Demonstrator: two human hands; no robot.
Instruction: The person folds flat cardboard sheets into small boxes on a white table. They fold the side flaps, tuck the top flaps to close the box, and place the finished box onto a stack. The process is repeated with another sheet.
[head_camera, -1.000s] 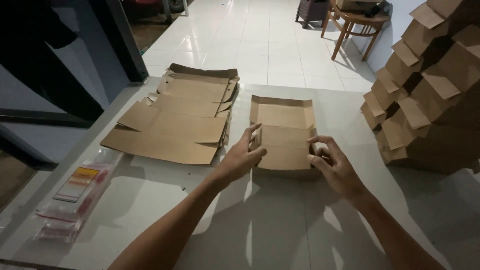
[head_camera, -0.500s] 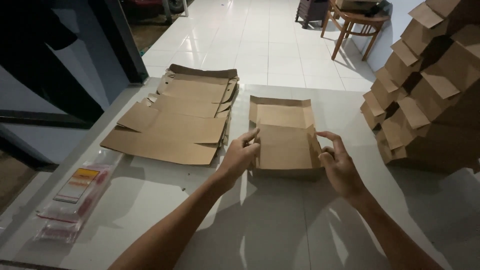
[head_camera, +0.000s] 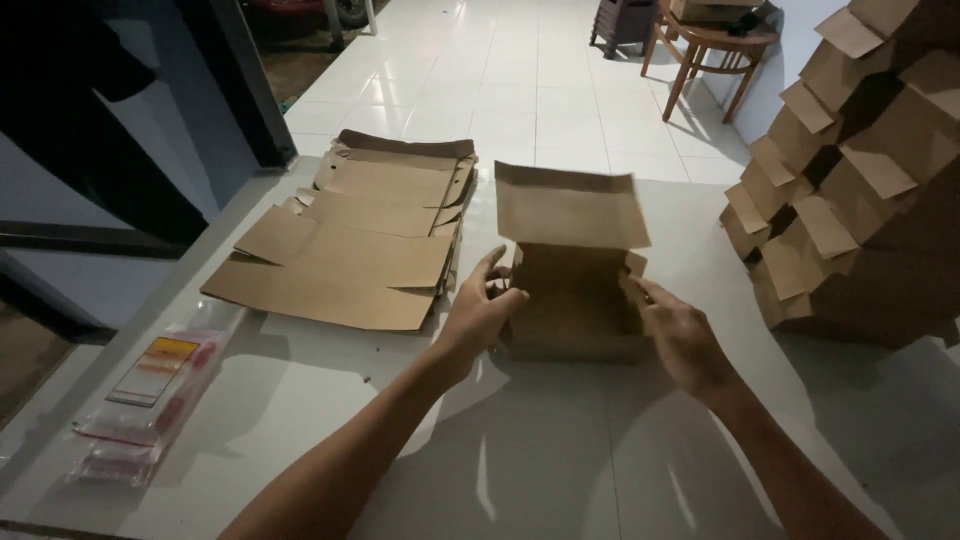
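Note:
A brown cardboard box (head_camera: 575, 300) stands half folded on the white table (head_camera: 560, 460), its lid flap raised at the back. My left hand (head_camera: 485, 310) presses against the box's left side wall, fingers curled on its edge. My right hand (head_camera: 680, 335) holds the right side wall, fingers extended toward the box. Both forearms reach in from the bottom of the view.
A stack of flat cardboard blanks (head_camera: 350, 235) lies left of the box. A tall pile of folded boxes (head_camera: 850, 170) rises at the right. A clear plastic packet (head_camera: 145, 400) lies at the table's left front. A wooden stool (head_camera: 710, 55) stands on the tiled floor beyond.
The box lay flat under my hands before. Now its sides are folded up and the lid flap stands raised, with my hands moved to its left and right walls.

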